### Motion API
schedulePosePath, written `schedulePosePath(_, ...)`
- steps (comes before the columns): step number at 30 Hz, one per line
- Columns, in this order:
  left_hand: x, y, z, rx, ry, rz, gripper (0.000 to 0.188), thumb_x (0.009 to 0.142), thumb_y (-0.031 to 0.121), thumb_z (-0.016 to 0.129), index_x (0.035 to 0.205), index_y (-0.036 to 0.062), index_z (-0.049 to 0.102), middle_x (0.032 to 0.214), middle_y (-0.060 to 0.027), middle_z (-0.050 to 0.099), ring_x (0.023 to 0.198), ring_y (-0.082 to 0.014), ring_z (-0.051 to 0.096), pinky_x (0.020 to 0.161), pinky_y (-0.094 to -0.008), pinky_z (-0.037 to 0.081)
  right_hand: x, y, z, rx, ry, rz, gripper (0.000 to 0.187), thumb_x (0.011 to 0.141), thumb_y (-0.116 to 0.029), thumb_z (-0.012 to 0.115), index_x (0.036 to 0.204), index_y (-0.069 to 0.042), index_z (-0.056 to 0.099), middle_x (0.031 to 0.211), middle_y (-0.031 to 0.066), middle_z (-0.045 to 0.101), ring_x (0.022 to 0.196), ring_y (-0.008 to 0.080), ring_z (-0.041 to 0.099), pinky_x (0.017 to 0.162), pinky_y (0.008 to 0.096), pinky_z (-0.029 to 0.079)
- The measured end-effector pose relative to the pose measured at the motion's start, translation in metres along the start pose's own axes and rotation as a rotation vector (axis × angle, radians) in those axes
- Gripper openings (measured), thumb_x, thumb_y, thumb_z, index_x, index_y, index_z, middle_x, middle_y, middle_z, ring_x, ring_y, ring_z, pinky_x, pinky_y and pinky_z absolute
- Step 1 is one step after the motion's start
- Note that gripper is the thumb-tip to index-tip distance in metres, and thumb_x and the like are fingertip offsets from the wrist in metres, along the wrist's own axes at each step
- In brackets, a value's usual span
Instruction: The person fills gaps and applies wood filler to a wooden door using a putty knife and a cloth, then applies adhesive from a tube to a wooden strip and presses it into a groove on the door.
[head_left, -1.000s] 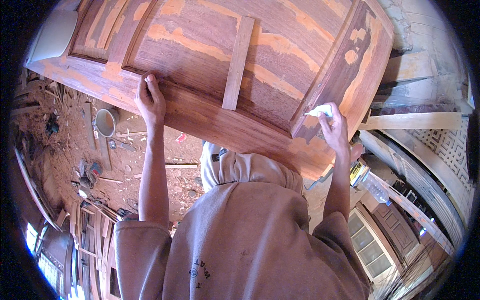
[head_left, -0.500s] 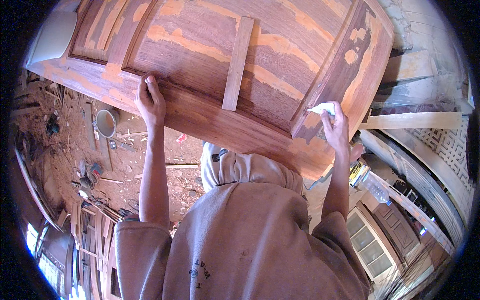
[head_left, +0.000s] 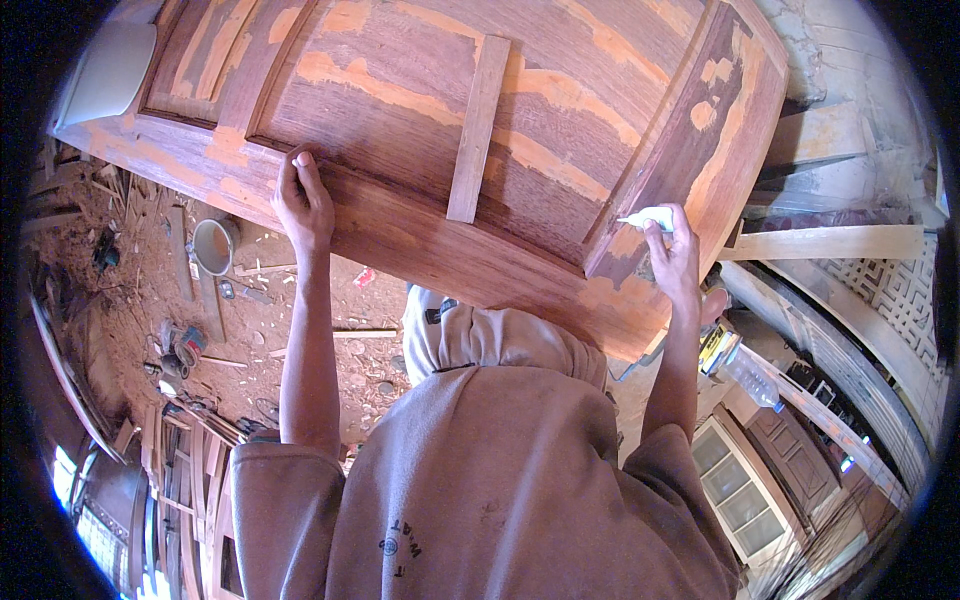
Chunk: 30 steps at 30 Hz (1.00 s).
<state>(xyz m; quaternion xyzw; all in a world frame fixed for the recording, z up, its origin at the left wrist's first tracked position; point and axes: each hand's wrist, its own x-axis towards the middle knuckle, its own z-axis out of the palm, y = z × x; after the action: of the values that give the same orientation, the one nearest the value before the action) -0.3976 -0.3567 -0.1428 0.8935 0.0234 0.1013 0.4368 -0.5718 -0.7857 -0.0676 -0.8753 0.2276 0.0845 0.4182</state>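
A large wooden panel door [head_left: 390, 235], reddish brown with orange filler smeared across it, spreads out in front of me. My right hand [head_left: 676, 255] pinches a small white squeeze bottle [head_left: 656, 216]. The bottle's narrow nozzle points left, at the joint between the right-hand stile and the inset panel; whether it touches the wood I cannot tell. Over the door's near rail, left of the middle, my left hand [head_left: 303, 205] is closed with the thumb on top. What its fingers hold, if anything, is hidden. A loose wooden strip [head_left: 480, 130] lies across the inset panel between my hands.
A bucket [head_left: 214, 246] stands on the dusty floor to the left, among wood shavings and offcuts. Timber pieces [head_left: 185, 490] lean at lower left. On the right are a plank [head_left: 830, 243], a clear plastic bottle [head_left: 755, 381] and a glazed cabinet door [head_left: 740, 485].
Hardly anything differs. My right hand and the white bottle have shifted very slightly to the right; my left hand stays by the near rail.
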Motion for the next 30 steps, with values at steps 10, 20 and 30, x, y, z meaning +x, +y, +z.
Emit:
schedulePosePath(10,0.000,0.000,0.001,-0.015,0.004,0.010,0.029,0.103,0.021,0.048,0.103,-0.0014,0.066,0.073,-0.0156,0.061,0.066,-0.0206,0.055,0.064,-0.0346,0.046,0.002,0.006,0.001,0.026,0.016,-0.012,0.016,0.099,-0.011,0.058,0.110,0.001,0.054,0.092,0.0125,0.070,0.082,0.0150,0.067,0.071,0.0308,0.053)
schedulePosePath(20,0.000,-0.001,0.002,-0.006,0.032,0.049,0.028,0.103,0.021,0.048,0.102,-0.0014,0.066,0.073,-0.0163,0.061,0.065,-0.0229,0.055,0.063,-0.0358,0.046,0.004,0.005,0.000,-0.008,-0.002,-0.031,0.015,0.100,-0.011,0.057,0.108,0.000,0.054,0.090,0.0119,0.070,0.084,0.0156,0.068,0.073,0.0308,0.054)
schedulePosePath(30,-0.001,-0.010,-0.001,0.038,-0.024,-0.016,0.031,0.103,0.022,0.046,0.099,-0.0042,0.062,0.070,-0.0195,0.058,0.063,-0.0268,0.055,0.062,-0.0371,0.046,-0.041,0.042,0.010,0.910,0.211,0.255,0.020,0.099,-0.011,0.054,0.117,-0.002,0.055,0.104,0.0162,0.066,0.090,0.0248,0.069,0.078,0.0361,0.056)
